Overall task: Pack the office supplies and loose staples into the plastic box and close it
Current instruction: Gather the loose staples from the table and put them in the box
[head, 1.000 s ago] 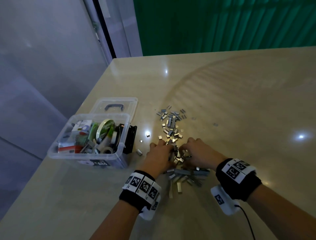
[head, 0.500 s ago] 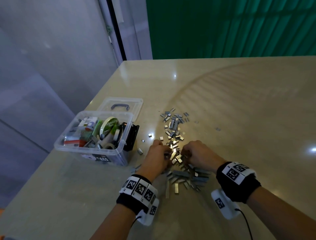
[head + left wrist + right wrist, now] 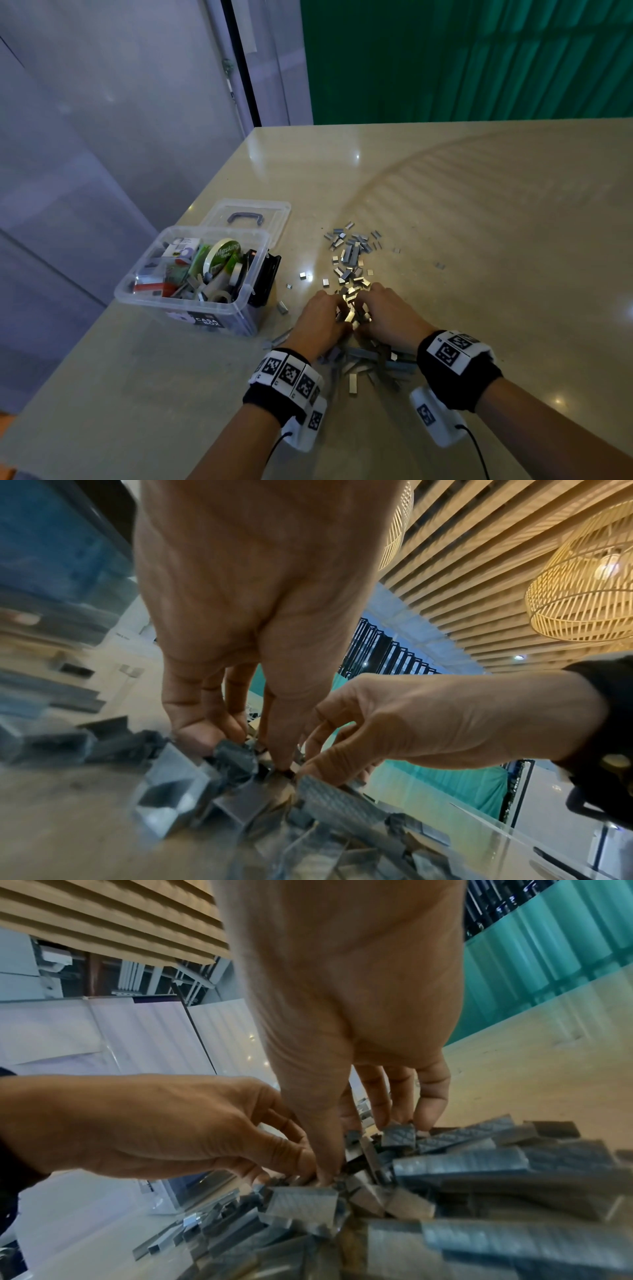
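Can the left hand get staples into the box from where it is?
Probably yes. The box stands open just beside the left hand, its lid lying behind it. Nothing stands between them but a few stray staples. The box already looks crowded with tape rolls, though gaps remain.

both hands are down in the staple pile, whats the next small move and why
Probably cup both hands together under the gathered staples and lift the handful. The left hand and right hand already meet fingertip to fingertip in the pile, the plastic box stands open to the left, and many staples remain on the table.
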`<move>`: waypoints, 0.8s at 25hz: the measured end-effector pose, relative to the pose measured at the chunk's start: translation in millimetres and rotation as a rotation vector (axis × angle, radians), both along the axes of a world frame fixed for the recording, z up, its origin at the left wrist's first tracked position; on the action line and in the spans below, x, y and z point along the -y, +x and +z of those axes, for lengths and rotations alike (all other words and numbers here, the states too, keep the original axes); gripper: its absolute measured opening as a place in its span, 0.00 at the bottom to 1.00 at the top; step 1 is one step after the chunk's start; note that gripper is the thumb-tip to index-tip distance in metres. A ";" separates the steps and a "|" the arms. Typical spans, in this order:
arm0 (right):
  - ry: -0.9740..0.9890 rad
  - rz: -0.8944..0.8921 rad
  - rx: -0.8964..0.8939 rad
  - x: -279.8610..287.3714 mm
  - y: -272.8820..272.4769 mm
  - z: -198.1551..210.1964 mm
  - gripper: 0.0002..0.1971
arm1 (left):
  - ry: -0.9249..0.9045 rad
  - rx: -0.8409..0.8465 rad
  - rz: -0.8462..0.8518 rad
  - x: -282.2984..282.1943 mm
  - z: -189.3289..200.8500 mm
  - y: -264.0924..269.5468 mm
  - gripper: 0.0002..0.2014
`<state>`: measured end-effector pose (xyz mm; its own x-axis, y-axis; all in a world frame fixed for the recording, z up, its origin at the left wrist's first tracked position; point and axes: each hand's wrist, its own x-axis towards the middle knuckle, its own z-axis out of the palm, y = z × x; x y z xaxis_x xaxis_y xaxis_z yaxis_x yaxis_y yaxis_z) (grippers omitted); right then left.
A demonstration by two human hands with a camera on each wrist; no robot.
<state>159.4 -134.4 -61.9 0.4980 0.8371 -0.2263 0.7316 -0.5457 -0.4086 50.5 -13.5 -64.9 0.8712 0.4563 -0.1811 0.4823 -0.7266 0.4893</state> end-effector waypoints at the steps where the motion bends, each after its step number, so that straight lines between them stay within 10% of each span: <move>1: 0.010 -0.003 0.002 -0.1 -0.1 1.7 0.15 | -0.003 -0.001 -0.004 -1.1 0.0 -0.2 0.11; 11: 0.077 -0.027 -0.024 1.0 5.9 3.4 0.15 | -0.037 0.046 0.096 3.3 1.4 5.2 0.20; 20: 0.110 0.004 0.022 -3.7 6.3 -3.6 0.10 | -0.043 -0.032 0.053 -9.3 -2.2 10.2 0.08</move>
<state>165.6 -130.7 -65.5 0.4984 0.8583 -0.1220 0.7431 -0.4955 -0.4497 60.8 -4.2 -67.1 0.8393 0.4931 -0.2291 0.5358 -0.6782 0.5030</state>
